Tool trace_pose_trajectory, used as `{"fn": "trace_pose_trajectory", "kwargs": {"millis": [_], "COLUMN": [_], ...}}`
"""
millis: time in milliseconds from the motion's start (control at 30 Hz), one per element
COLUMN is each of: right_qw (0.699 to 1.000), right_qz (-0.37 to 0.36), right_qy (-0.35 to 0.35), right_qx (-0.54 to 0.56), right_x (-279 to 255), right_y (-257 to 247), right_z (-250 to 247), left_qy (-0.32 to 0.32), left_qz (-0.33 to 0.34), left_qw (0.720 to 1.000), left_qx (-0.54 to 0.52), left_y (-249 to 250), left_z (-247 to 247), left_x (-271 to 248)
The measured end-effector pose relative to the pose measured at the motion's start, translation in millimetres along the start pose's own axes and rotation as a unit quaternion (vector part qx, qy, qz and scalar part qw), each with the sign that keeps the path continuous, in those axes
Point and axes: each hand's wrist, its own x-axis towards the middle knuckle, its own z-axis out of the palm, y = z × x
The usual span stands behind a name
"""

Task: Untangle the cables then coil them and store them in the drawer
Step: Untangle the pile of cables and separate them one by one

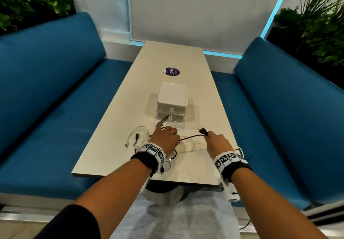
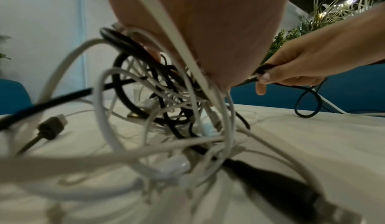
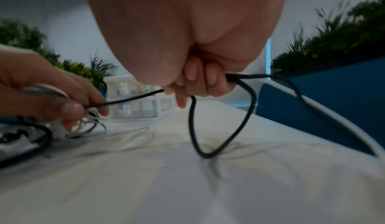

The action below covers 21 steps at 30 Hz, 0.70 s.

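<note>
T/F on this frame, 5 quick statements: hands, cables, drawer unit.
1. The right hand holds a black cable. True.
2. Both drawers of the white drawer unit are pulled open. False: both look closed.
3. The left hand rests on the tangle of cables and grips part of it. True.
4. The cables are all white. False: black and white cables are mixed in the tangle.
5. The drawer unit stands on the blue bench. False: it stands on the table, beyond the hands.
</note>
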Motion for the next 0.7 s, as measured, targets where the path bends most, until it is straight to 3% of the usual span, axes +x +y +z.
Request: {"fn": "trace_pose_trajectory", "kwargs": {"millis": [100,333,700], "right_qw": [0.997,0.98,0.978], "right_qz": [0.017,-0.121,-0.116], "right_qy": [0.013,-0.06,-0.09], "right_qx": [0.07,0.143,0.148], "right_x": [1.3,-7.1,-3.3], "right_y": [-19.8,-56.5,-29.6], "right_z": [3.4,24.9,2.8], "left_qy": [-0.002,0.006,0.026], "left_qz": [0.001,-0.007,0.006], "left_qw": [1.0,1.0,0.999], "left_qx": [0.011,-0.019,-0.026], "left_y": [6.9,4.8,-19.1], "left_z": [-0.7,-2.6,-1.2], "left_x": [2.0,-1.3,-6.9]}}
